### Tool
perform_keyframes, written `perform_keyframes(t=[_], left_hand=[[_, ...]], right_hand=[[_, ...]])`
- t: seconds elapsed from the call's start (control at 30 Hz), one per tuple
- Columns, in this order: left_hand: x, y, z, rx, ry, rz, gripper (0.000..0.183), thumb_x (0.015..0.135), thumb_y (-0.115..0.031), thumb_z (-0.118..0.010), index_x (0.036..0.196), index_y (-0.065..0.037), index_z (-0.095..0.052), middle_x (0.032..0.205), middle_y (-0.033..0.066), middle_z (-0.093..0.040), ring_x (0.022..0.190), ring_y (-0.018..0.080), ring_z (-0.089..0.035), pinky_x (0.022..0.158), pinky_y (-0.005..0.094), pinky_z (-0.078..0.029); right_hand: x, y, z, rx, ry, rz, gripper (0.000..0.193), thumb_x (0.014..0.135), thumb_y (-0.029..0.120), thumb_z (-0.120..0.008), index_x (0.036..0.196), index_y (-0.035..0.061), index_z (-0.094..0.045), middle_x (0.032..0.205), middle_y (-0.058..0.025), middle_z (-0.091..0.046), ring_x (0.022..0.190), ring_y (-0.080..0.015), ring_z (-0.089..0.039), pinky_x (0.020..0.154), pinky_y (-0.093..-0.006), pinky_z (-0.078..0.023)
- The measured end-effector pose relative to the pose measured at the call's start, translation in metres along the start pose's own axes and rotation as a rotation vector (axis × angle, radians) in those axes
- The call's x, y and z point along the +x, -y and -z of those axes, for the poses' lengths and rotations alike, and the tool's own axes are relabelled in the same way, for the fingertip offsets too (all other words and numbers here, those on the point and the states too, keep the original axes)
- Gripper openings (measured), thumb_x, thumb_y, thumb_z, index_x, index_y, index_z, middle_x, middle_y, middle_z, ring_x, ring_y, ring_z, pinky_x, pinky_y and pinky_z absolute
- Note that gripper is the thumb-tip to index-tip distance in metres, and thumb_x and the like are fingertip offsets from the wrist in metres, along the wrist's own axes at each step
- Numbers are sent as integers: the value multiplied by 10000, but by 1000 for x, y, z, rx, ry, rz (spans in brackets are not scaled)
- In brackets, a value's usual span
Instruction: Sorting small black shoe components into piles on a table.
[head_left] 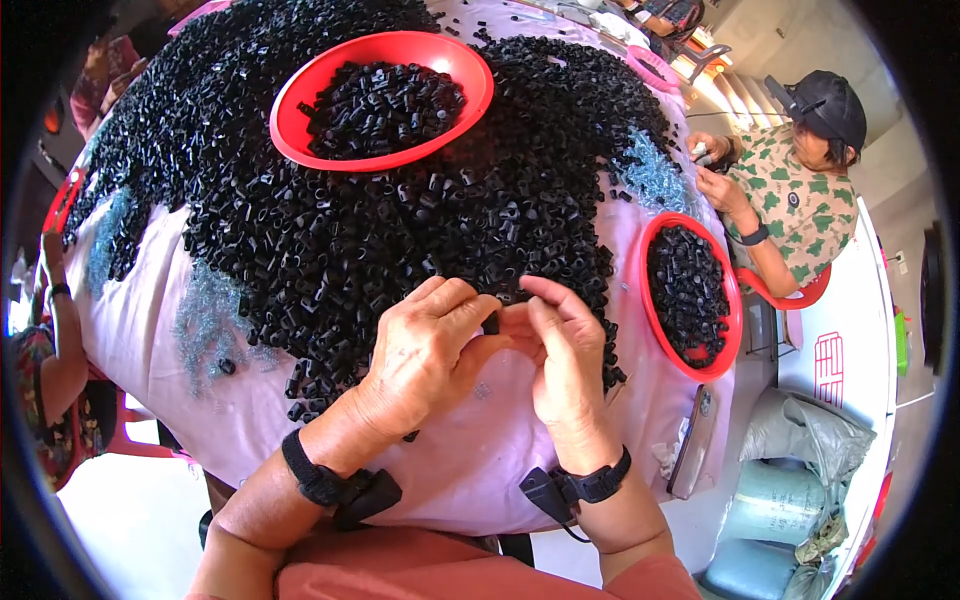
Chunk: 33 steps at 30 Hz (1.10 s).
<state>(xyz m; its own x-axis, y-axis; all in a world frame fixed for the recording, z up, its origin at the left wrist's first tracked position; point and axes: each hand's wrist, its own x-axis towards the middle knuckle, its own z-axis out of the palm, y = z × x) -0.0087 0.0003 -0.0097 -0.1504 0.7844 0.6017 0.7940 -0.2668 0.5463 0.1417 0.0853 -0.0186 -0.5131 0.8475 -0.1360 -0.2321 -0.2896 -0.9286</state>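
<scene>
My left hand (425, 340) is closed in a pinch on a small black plastic cap (491, 323), in front of the big heap of black caps (340, 250). My right hand (565, 360) meets it from the right, fingertips close to that cap. Its thumb and fingers curl together; anything between them is too small or hidden to name. Both hands hover over the near edge of the heap, above the pink cloth (470, 460). A few tiny clear pieces (483, 390) lie on the cloth between my wrists.
A red basin (285, 125) of black caps sits on the heap; another red basin (735, 330) stands at right. Small clear-blue pieces (210, 320) lie left, more (650, 170) right. A phone (693, 440) lies near the right edge. A co-worker (800, 190) sits at right, others at left.
</scene>
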Motion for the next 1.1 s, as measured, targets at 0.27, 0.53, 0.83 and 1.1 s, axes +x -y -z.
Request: perform_keyframes(t=[0.27,0.53,0.83,1.1], left_hand=[[5,-6,16,-292,305,156,341,761,-98,-813,1064,6,-698,718,132,-606,603,271,-598,585,383,-497],[24,-3,37,-414,129,596,510,850,84,-689,1346,22,-587,1128,129,-714,848,164,-690,762,316,-566],[17,6,26,-627,-122,486,504,964,41,-613,1446,15,-466,1218,171,-658,1065,211,-684,902,326,-556],[19,0,29,-392,170,427,183,970,-40,-644,1111,62,-699,935,120,-743,873,143,-719,761,286,-581]], right_hand=[[12,3,11,-308,-78,153,140,1007,98,-637,1112,13,-674,944,-68,-724,715,-103,-681,621,-224,-525],[11,2,3,-553,-6,113,125,945,19,-687,1057,-25,-717,870,-47,-739,711,-92,-712,611,-219,-539],[9,1,6,-812,25,367,223,835,-42,-709,1054,-2,-721,956,-99,-713,718,-154,-720,640,-258,-573],[9,6,7,-1049,46,433,236,760,-90,-682,963,24,-720,901,-123,-673,775,-256,-709,646,-329,-566]])
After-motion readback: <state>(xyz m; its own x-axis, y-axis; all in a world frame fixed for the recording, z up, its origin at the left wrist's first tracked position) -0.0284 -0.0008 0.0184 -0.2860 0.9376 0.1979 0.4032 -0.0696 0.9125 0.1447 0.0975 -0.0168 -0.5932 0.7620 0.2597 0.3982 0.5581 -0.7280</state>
